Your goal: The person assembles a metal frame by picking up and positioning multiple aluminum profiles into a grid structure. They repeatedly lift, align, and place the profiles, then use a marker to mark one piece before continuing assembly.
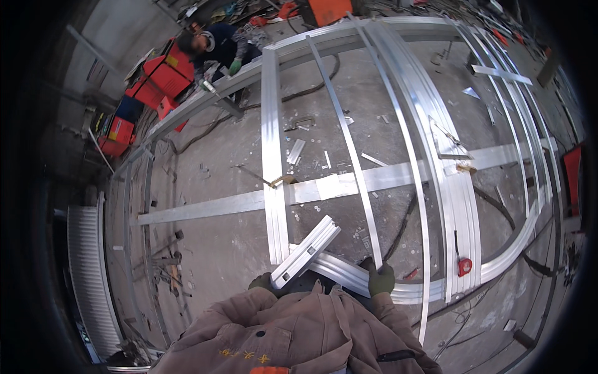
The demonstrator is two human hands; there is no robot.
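Both my hands wear dark green work gloves. My left hand point(265, 282) is closed on the lower end of a short aluminium profile point(306, 251), which lies slantwise and has small square cutouts along its face. At my right, my right hand point(381, 280) grips the near end of a thin aluminium bar point(349, 140) that runs away to the far side of the frame. Under that hand passes a grooved aluminium rail point(341, 269), and the short profile overlaps its left part. The fingertips of both hands are partly hidden.
A wide aluminium beam point(272, 124) stands left of the thin bar. To the right, a triangular square point(450, 146) and a red tape measure point(464, 267) lie on wide profiles. Another person point(218, 53) crouches at the far left near red machines point(168, 75). Cables and offcuts litter the floor.
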